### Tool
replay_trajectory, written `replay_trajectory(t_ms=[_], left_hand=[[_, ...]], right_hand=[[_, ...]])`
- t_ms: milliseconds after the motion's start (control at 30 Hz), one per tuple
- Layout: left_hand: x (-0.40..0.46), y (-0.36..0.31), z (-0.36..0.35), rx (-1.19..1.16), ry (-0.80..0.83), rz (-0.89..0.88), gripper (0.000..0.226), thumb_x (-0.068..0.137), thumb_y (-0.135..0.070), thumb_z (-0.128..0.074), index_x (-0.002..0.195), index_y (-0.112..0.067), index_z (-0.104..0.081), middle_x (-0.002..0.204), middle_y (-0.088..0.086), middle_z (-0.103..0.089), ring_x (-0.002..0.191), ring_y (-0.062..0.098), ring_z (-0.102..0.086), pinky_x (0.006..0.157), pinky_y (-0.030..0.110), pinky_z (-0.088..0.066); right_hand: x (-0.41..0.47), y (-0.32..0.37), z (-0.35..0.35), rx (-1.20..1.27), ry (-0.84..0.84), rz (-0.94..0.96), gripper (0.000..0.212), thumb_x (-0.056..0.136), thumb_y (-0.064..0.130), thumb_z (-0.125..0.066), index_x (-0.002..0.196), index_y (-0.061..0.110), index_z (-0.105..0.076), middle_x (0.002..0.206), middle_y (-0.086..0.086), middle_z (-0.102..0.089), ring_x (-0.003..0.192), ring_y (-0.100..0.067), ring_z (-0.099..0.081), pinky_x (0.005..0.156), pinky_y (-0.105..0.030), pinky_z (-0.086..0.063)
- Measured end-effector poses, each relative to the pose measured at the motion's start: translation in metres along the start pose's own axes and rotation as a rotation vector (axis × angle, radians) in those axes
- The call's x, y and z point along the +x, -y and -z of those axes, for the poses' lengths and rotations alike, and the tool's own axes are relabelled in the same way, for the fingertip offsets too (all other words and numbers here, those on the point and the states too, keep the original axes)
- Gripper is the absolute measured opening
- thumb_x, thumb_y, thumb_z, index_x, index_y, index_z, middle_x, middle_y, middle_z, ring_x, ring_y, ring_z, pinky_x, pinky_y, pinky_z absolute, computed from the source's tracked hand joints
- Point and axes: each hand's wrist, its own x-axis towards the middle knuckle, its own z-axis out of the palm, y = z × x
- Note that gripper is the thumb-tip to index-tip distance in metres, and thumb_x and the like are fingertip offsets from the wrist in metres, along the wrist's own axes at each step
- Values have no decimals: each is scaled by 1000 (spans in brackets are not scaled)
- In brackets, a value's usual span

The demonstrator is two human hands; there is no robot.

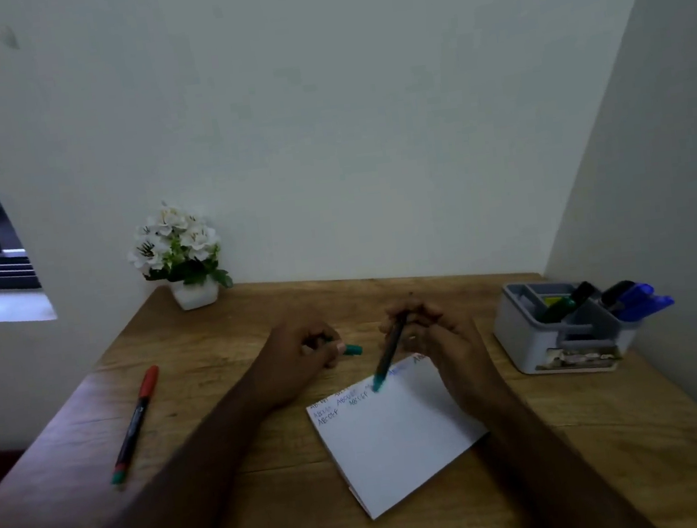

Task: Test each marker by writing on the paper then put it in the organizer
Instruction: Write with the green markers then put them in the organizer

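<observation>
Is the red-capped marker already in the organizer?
No, the red-capped marker lies on the desk, far from the organizer.

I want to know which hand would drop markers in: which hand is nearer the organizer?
Right. The right hand is over the paper's far edge, beside the organizer; the left hand sits farther left.

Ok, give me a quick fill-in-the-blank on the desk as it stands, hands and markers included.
1. The right hand holds a marker whose tip is ____ in colour.
2. The left hand holds the marker's ____.
3. The marker with the red cap lies on the ____, left of the paper.
4. The organizer stands to the ____ of the paper.

Missing words: teal; cap; desk; right
</observation>
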Motion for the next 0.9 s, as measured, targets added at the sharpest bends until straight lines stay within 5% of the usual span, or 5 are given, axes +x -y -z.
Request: replay_trajectory(t_ms=[100,200,300,500,900], left_hand=[[0,0,-3,85,15,-27,7,86,-22,-72,91,-20,-75,89,-11,-72,87,-1,-62,68,5,-40],[-1,2,-4,111,24,-15,15,83,-22,-75,97,-17,-76,100,-9,-72,93,-2,-62,74,4,-42],[-1,3,-5,140,67,3,21,80,-21,-77,100,-15,-75,102,-6,-72,95,3,-64,88,27,-53],[0,6,-6,240,214,35,59,72,-55,-78,122,-28,-66,124,-13,-65,112,3,-58,97,27,-48],[3,11,-8,240,246,62,65,66,-57,-81,124,-33,-64,138,-13,-56,124,7,-51,105,31,-42]], right_hand=[[-4,1,-4,-114,49,19,23,86,-15,-59,101,3,-59,83,-6,-65,76,-13,-64,69,-25,-54],[-13,3,-12,-212,39,-15,26,99,30,-55,92,6,-57,81,-4,-58,75,-3,-56,71,-18,-46],[-16,2,-14,-253,40,-181,37,103,52,-35,100,30,-64,94,8,-67,90,1,-62,82,-23,-49],[-13,-7,-8,-408,126,-31,16,93,6,-59,92,19,-69,91,9,-69,91,-9,-67,75,-26,-56],[-17,-25,-13,-353,150,-133,23,77,0,-62,56,2,-51,57,2,-54,55,-8,-49,53,-30,-40]])
